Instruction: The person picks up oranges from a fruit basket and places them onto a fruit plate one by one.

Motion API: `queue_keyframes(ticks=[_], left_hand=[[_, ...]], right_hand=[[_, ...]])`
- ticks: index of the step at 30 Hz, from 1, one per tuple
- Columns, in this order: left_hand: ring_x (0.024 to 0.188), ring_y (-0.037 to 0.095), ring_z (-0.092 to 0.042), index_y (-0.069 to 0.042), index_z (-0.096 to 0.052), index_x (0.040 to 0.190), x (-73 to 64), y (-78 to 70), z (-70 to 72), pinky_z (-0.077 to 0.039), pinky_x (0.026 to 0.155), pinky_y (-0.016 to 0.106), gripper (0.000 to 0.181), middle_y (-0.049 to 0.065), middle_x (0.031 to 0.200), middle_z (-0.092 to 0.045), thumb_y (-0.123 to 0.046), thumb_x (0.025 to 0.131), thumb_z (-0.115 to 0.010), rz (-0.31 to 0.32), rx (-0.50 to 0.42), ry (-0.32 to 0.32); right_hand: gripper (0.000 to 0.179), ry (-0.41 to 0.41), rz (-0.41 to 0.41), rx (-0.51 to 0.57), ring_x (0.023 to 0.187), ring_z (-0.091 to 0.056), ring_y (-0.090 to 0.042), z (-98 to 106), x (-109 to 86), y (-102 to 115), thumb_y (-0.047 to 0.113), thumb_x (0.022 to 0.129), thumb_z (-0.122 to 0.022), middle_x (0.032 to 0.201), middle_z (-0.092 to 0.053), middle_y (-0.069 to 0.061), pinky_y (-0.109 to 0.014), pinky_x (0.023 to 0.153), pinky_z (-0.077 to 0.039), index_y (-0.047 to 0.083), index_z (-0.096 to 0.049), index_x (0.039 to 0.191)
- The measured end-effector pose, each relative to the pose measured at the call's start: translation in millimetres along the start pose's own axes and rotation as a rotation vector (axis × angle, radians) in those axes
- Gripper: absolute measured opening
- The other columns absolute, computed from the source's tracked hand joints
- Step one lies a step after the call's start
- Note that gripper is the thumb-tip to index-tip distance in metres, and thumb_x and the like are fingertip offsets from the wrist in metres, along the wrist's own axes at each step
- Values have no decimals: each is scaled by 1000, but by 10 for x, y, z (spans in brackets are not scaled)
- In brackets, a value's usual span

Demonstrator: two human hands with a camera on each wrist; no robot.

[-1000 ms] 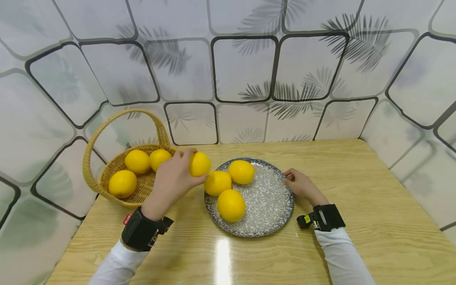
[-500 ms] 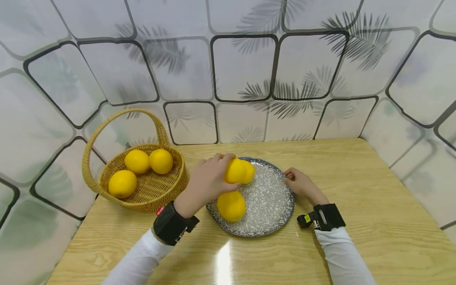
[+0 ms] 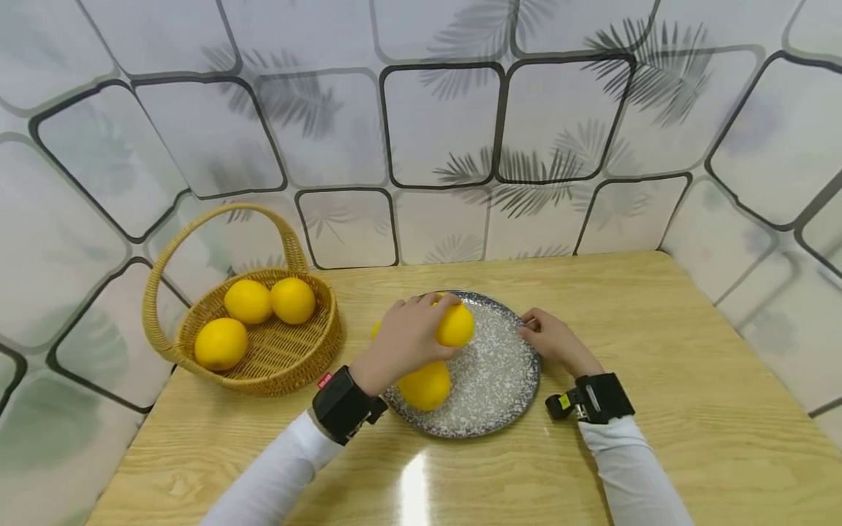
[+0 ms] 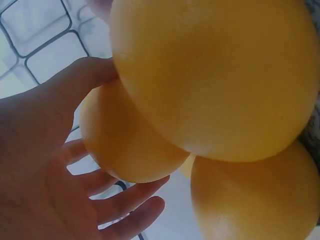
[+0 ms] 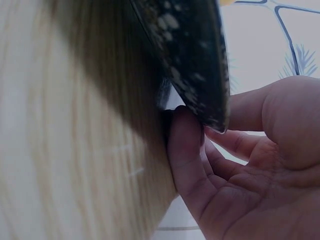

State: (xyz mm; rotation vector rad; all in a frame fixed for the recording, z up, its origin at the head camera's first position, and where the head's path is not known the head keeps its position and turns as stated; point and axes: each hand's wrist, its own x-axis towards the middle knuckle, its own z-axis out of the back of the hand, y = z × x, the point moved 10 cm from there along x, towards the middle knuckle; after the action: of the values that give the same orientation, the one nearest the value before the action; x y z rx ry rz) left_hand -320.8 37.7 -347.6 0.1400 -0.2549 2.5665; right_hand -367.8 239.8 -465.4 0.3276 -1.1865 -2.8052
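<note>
Over the plate's left half, my left hand [image 3: 408, 332] holds a yellow lemon [image 3: 457, 326] between thumb and fingers. In the left wrist view the held lemon [image 4: 130, 135] lies against the palm side, partly behind a large near lemon [image 4: 215, 75]. A lemon [image 3: 424, 387] on the plate shows just in front of the hand; others there are mostly hidden by the hand. My right hand [image 3: 558, 342] grips the right rim of the speckled grey plate [image 3: 493, 380]. The right wrist view shows the thumb beneath the plate's dark rim [image 5: 200, 60].
A wicker basket [image 3: 316, 358] with a tall handle stands on the left, holding several lemons, among them a front one [image 3: 221, 344]. All of it is on a light wooden table [image 3: 658, 351], with patterned walls at the back and sides.
My left hand has carried the lemon rightward from beside the basket to above the plate's lemons. My right hand stays at the plate's rim. The head view has shifted slightly.
</note>
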Motion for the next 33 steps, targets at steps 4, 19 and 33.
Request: queue_keyframes(ticks=[4,19,33], left_hand=[[110,30,-58,-24,-50,138,38,-9,-89,-50,96,48,72,8,128,-66,-52,76,-73,-11,9,30],[99,28,-50,-22,-53,136,109,-73,-313,-49,90,44,69,5,125,-68,-47,75,-75,-72,44,70],[116,29,-47,-23,-51,140,107,-92,-380,-45,102,48,68,7,135,-57,-50,80,-70,-63,101,168]], right_hand=[[37,3,-3,1,99,-56,-34,0,-1,-10,18,100,-47,116,-58,-29,-43,79,-50,-5,-49,129],[36,-8,-5,6,99,-56,-35,10,-10,8,17,100,-46,116,-58,-29,-43,79,-50,-5,-49,128],[37,2,-16,-3,101,-57,-35,-8,10,-21,19,100,-46,119,-58,-29,-43,80,-50,-4,-48,130]])
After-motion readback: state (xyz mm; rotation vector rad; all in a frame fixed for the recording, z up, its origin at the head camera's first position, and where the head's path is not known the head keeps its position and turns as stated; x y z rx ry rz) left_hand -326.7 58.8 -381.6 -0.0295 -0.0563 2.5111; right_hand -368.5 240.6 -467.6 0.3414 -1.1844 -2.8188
